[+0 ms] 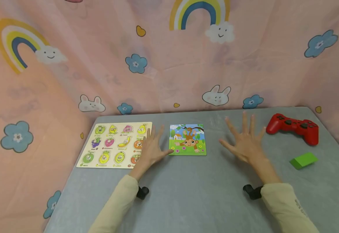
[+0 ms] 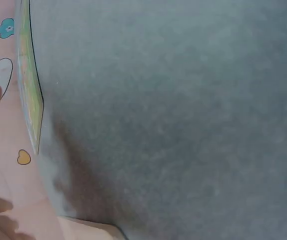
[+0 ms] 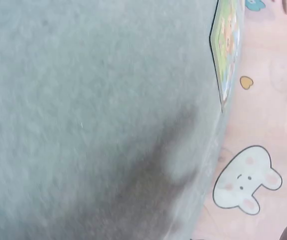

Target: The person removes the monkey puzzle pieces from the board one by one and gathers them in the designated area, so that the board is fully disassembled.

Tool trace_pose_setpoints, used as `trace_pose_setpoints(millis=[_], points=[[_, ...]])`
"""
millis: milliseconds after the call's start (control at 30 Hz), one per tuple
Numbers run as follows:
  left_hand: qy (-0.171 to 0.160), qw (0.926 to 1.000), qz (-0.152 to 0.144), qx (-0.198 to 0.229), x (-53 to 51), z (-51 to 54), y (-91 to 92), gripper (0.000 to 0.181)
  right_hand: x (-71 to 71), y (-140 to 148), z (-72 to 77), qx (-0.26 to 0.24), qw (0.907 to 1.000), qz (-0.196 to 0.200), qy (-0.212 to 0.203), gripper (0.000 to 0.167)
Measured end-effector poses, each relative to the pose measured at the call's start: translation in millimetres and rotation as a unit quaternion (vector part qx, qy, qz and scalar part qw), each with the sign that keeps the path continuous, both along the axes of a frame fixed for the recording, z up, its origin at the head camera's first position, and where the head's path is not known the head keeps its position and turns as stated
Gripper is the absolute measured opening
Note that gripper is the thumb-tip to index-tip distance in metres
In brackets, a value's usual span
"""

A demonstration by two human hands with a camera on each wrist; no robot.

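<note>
nearest: cream sleeves [image 1: 286, 202], black wrist mounts [image 1: 254, 192] at the cuffs, over the gray tabletop [image 1: 192, 194]. left hand [image 1: 151, 149] between fruit board [image 1: 117, 135] and monkey puzzle [image 1: 189, 142]; it overlaps the board's right edge in the head view, thumb tip at the puzzle's lower left corner, contact uncertain. right hand [image 1: 247, 144] apart from the puzzle; red controller [image 1: 293, 126] and green block [image 1: 303, 160] to its right. fingers of both hands spread wide, nothing held. puzzle lies flat, picture up, between the hands, toward the tabletop's back edge. my read: a hands-free pause, no grip yet; handling the puzzle would call for closing in and curling fingers at its edges.
</note>
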State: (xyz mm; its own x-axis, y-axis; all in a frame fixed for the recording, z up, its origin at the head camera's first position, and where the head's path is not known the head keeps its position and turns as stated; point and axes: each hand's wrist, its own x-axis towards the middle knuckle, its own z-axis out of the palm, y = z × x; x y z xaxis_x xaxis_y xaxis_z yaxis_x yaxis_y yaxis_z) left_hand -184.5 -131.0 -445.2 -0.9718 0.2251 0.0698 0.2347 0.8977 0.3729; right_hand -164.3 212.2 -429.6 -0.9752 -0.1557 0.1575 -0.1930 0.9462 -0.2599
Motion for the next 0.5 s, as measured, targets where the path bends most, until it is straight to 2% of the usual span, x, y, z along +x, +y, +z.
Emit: trace_pose_setpoints(millis=[67,200,367,500], points=[[-0.005,0.9993,-0.023,0.029,-0.1,-2.5,0.0,0.088,0.9,-2,-0.9,-0.002,1.0000,0.001,0.000,0.083],[-0.041,0.9933,-0.069,0.083,-2.3,-7.7,0.6,0.064,2.5,-8,-3.4,-0.013,0.9999,0.007,0.001,0.083],[-0.055,0.9868,-0.126,0.085,-6.2,-14.4,3.2,0.051,4.8,-14,-6.0,-0.030,0.9994,0.012,-0.012,0.081],[-0.042,0.9841,-0.161,0.062,-6.6,-14.5,5.3,0.043,7.3,-19,-6.8,-0.043,0.9986,0.018,-0.026,0.079]])
